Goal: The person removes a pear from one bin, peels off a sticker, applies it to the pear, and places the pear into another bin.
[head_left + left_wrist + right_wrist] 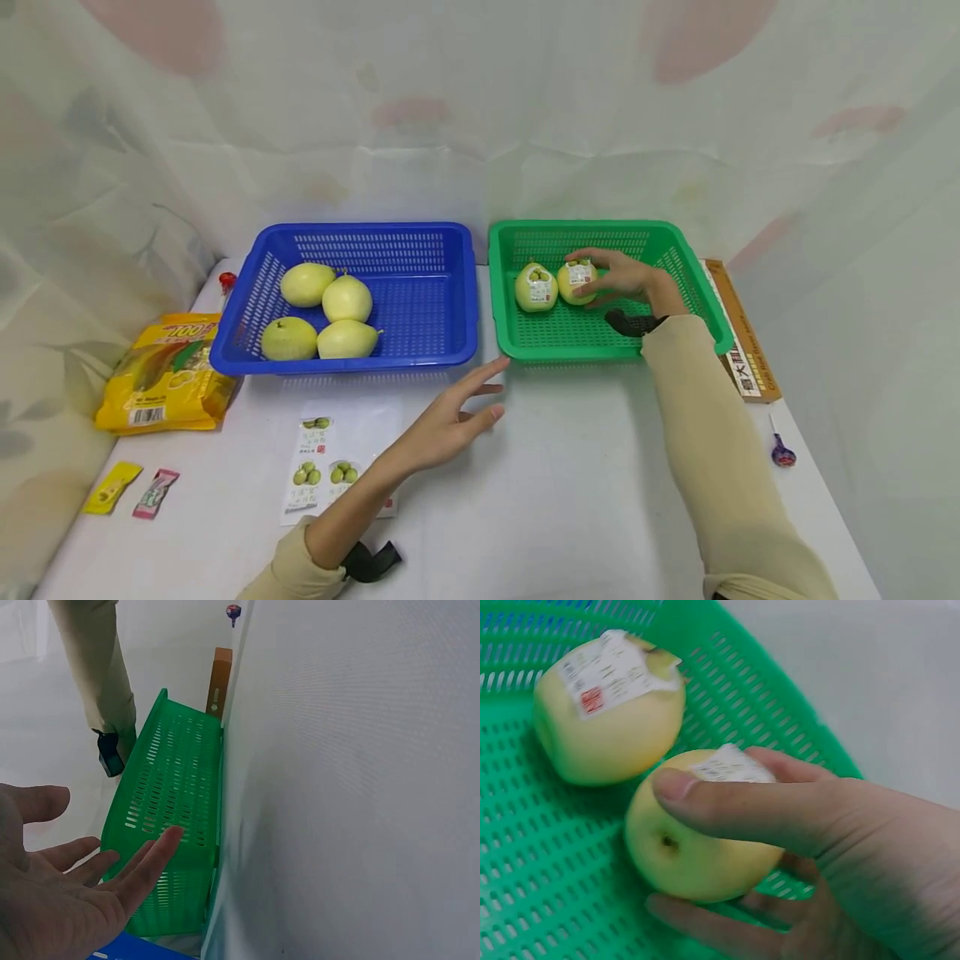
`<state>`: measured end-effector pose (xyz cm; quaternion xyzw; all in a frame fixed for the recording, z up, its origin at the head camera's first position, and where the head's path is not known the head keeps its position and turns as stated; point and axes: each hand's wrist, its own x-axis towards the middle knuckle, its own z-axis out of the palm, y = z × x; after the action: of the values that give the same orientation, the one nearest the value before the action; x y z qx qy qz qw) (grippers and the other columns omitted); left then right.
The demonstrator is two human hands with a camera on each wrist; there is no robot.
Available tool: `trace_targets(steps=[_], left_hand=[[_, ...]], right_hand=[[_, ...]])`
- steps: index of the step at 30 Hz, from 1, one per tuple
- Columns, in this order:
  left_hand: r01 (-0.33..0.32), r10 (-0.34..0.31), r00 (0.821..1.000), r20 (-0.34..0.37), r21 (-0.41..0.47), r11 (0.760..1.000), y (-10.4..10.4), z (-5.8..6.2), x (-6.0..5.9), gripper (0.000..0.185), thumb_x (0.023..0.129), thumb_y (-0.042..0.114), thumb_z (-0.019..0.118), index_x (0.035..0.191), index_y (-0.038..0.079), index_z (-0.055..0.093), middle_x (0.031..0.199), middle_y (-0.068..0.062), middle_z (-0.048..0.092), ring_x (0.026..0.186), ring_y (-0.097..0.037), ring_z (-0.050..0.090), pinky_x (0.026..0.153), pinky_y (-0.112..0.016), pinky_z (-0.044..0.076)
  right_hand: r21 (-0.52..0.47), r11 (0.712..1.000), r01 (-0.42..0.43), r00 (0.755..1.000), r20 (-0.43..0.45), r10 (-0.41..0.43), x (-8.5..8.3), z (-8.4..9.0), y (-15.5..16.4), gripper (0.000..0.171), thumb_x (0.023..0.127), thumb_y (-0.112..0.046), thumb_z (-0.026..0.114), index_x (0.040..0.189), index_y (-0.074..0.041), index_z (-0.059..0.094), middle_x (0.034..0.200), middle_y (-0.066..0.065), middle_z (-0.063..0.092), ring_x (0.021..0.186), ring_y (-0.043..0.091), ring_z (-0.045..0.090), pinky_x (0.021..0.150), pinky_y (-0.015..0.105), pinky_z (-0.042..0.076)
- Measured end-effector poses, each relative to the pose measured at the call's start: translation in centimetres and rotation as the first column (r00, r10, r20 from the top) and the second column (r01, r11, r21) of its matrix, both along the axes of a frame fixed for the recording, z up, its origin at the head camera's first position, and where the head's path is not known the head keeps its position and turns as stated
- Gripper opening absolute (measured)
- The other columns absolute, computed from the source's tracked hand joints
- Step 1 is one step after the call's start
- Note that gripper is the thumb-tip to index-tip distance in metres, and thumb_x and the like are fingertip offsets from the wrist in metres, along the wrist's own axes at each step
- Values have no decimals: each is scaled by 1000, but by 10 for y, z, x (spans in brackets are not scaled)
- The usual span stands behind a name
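Observation:
In the green basket (pixel 585 333), my right hand (pixel 628 277) holds a pale yellow pear (pixel 697 862), thumb across its top side and fingers round it. This pear carries a white label. Left of it sits another labelled pear (pixel 534 292), a small distance apart in the head view. My left hand (pixel 450 427) hovers over the table in front of the gap between the baskets, fingers spread and holding nothing. Several pears without visible labels (pixel 347 300) lie in the left half of the blue basket (pixel 420 321).
A sheet of pear labels (pixel 322 454) lies on the table near my left forearm. At the left are a yellow candy bag (pixel 168 375), a yellow sweet (pixel 112 488) and a pink sweet (pixel 156 493). A brown box (pixel 742 333) and lollipop (pixel 783 452) lie at the right.

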<state>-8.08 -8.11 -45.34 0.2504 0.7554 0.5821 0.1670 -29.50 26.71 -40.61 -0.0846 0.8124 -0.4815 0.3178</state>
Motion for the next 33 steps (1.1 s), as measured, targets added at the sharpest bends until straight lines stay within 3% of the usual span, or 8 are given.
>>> trace_targets(steps=[3,6,10,13,17,23,27,33], left_hand=[[-23,23,1000,-1,-4,1000,-3,0,1,59,112,21,61,168,22,41,176,-5,37,151,-42,54,104,-45,65],[-63,63,998,22,18,998,-11,-1,4,52,112,20,62,162,19,49,169,-9,47,148,-41,57,104,-43,64],[-150,146,988,41,106,983,-28,0,10,42,110,12,62,152,8,56,157,-18,56,139,-47,61,95,-36,68],[-267,267,963,20,178,947,-45,0,15,35,109,7,63,144,1,59,146,-18,63,127,-35,70,89,-38,69],[-472,481,876,16,226,852,-69,-1,21,31,109,6,64,137,-6,59,128,-9,70,108,-9,75,84,-39,70],[-689,693,720,38,165,706,-101,2,28,32,109,8,64,138,-1,58,119,-1,73,102,-13,77,81,-33,70],[-752,752,656,69,150,642,-118,7,34,35,109,9,64,140,-3,57,119,-1,71,100,-11,77,82,-29,69],[-803,795,595,118,122,583,-134,9,41,39,107,10,67,143,-1,58,131,-3,64,104,-6,74,85,-23,67]], right_hand=[[16,999,-32,999,44,32,0,14,4,79,107,-8,68,173,-14,24,182,25,-4,169,48,13,117,65,53],[73,997,-39,999,41,36,-2,35,5,76,109,-13,65,173,-14,24,180,28,12,162,51,30,120,67,49],[138,990,-33,998,-53,41,-3,66,-4,68,110,-15,65,169,-10,32,171,28,36,151,48,48,117,61,54],[125,991,-45,985,-161,65,-2,84,-24,61,109,-15,66,164,-7,41,165,27,45,146,47,55,111,50,61],[24,994,-111,959,-261,113,-2,90,-68,51,106,-13,70,154,-7,55,154,27,57,135,42,65,102,41,66],[-181,945,-274,954,-173,244,0,72,-161,41,102,-8,75,142,-5,65,142,21,66,123,38,72,101,47,66],[-200,898,-392,920,-78,385,7,52,-222,40,101,-13,77,140,-8,68,145,16,66,137,40,64,107,53,63],[-137,838,-528,836,88,541,21,26,-286,54,105,-17,72,156,-15,57,169,15,48,153,35,52,121,59,52]])
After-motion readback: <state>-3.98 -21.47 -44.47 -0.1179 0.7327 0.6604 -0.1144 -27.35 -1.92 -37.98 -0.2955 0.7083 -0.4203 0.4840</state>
